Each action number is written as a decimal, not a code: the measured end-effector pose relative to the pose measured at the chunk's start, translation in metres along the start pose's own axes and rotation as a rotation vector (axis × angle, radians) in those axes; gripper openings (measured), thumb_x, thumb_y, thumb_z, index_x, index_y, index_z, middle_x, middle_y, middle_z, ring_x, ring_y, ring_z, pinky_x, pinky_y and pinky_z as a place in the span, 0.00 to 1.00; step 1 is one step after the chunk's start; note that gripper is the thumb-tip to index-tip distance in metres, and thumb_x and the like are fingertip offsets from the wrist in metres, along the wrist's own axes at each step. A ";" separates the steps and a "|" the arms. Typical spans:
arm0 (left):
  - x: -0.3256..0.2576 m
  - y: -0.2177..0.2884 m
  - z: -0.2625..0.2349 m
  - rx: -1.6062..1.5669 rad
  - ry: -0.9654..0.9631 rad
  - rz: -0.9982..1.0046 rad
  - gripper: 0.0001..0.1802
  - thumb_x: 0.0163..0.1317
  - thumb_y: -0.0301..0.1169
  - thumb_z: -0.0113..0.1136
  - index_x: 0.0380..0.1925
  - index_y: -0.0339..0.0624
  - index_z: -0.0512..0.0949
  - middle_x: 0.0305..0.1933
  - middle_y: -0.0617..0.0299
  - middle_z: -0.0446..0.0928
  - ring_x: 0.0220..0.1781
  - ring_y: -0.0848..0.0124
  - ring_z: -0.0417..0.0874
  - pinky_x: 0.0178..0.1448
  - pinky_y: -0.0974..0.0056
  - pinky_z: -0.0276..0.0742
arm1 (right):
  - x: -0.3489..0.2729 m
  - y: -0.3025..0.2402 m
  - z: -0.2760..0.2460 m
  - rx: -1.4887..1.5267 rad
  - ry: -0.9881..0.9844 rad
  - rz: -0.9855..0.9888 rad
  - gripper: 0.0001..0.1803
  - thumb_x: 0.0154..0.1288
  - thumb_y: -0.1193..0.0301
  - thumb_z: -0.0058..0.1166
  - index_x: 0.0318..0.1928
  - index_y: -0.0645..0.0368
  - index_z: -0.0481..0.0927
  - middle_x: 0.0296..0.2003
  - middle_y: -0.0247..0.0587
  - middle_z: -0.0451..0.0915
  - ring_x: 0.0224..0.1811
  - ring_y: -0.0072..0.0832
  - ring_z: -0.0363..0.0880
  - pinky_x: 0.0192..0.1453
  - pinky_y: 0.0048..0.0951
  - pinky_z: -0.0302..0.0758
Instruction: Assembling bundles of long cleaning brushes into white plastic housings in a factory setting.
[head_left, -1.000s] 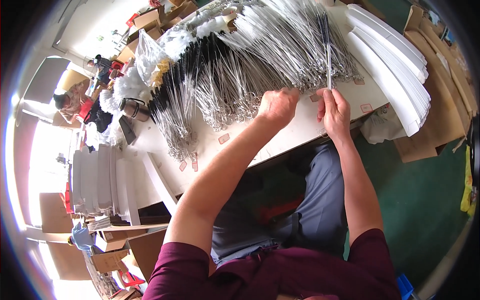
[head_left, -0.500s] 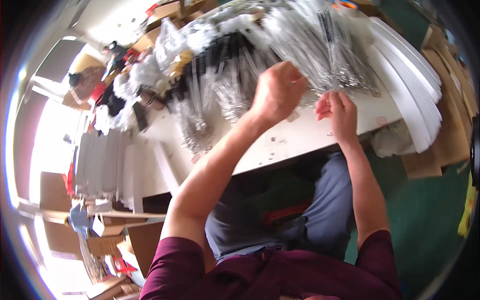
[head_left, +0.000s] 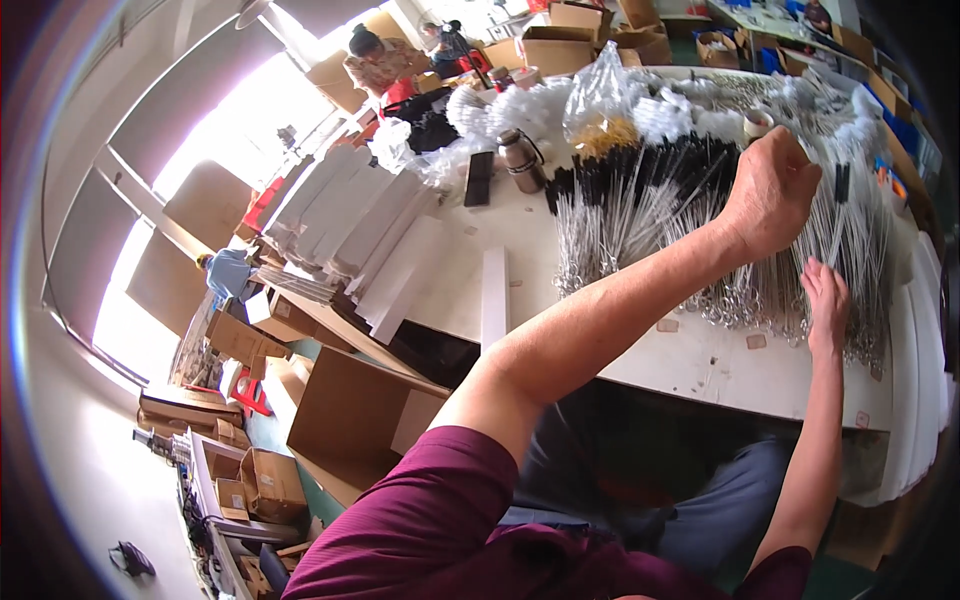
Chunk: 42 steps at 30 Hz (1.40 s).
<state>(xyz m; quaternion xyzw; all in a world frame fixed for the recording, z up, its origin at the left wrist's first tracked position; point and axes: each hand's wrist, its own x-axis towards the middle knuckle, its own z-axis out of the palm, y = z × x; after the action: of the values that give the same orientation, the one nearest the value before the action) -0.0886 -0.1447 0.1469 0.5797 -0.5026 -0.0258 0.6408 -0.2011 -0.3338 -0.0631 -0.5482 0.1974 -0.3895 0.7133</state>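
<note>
My left hand (head_left: 772, 190) is closed, its knuckles up, above the bundles of thin wire brushes on the table. Whatever its fingers may hold is hidden from view. Nearer to me, my right hand (head_left: 828, 300) has its fingers stretched out beside the looped wire ends of the right-hand bundle (head_left: 868, 270). Nothing shows in that hand. Left of my hands lie wire brushes with black bristles (head_left: 650, 165), their bare silvery stems (head_left: 600, 230) pointing toward me.
A steel flask (head_left: 520, 160) and a dark phone-like slab (head_left: 479, 180) stand left of the brushes. White folded cartons (head_left: 350, 220) are stacked at the table's left. An open cardboard box (head_left: 350, 420) sits below. Another person (head_left: 385, 65) is at the far left.
The view has swung left, bringing the flask and cartons into fuller sight. My left hand has moved farther out over the brushes. My right hand's fingers, curled before, are now straighter.
</note>
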 end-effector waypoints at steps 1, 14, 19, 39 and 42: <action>0.008 0.000 -0.003 -0.020 0.012 0.001 0.10 0.65 0.26 0.60 0.33 0.26 0.74 0.30 0.50 0.82 0.29 0.68 0.87 0.30 0.64 0.85 | -0.004 -0.001 0.003 -0.017 0.016 -0.061 0.22 0.82 0.62 0.44 0.54 0.74 0.77 0.56 0.58 0.80 0.61 0.45 0.81 0.70 0.43 0.77; 0.027 0.033 -0.034 -0.165 -0.076 -0.049 0.11 0.68 0.26 0.58 0.36 0.23 0.73 0.34 0.45 0.83 0.33 0.63 0.89 0.32 0.61 0.89 | 0.019 0.009 -0.001 0.051 -0.056 0.090 0.18 0.80 0.61 0.45 0.43 0.66 0.75 0.62 0.67 0.76 0.68 0.54 0.76 0.74 0.50 0.72; 0.032 0.069 -0.084 -0.270 0.018 0.072 0.11 0.73 0.26 0.56 0.38 0.24 0.72 0.37 0.41 0.82 0.35 0.55 0.90 0.37 0.54 0.92 | 0.027 0.018 0.001 0.004 -0.082 0.110 0.20 0.79 0.60 0.46 0.46 0.69 0.75 0.65 0.69 0.73 0.70 0.58 0.71 0.77 0.53 0.66; -0.036 0.154 -0.168 -0.436 -0.200 -0.134 0.15 0.77 0.31 0.52 0.50 0.26 0.77 0.50 0.37 0.83 0.48 0.51 0.89 0.52 0.52 0.87 | -0.098 -0.119 0.122 -0.217 -0.464 -0.115 0.18 0.84 0.61 0.42 0.43 0.62 0.78 0.37 0.40 0.84 0.37 0.25 0.86 0.48 0.29 0.85; -0.019 0.110 -0.189 -0.292 -0.304 0.363 0.14 0.77 0.31 0.53 0.46 0.25 0.73 0.44 0.37 0.84 0.40 0.51 0.90 0.44 0.54 0.91 | -0.090 -0.111 0.116 -0.205 -0.498 -0.202 0.19 0.84 0.61 0.43 0.43 0.63 0.78 0.35 0.39 0.83 0.36 0.25 0.86 0.48 0.28 0.84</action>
<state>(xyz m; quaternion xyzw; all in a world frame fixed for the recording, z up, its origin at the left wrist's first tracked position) -0.0310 0.0385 0.2527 0.3712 -0.6796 -0.0697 0.6289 -0.2126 -0.2018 0.0643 -0.7132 -0.0015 -0.2900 0.6381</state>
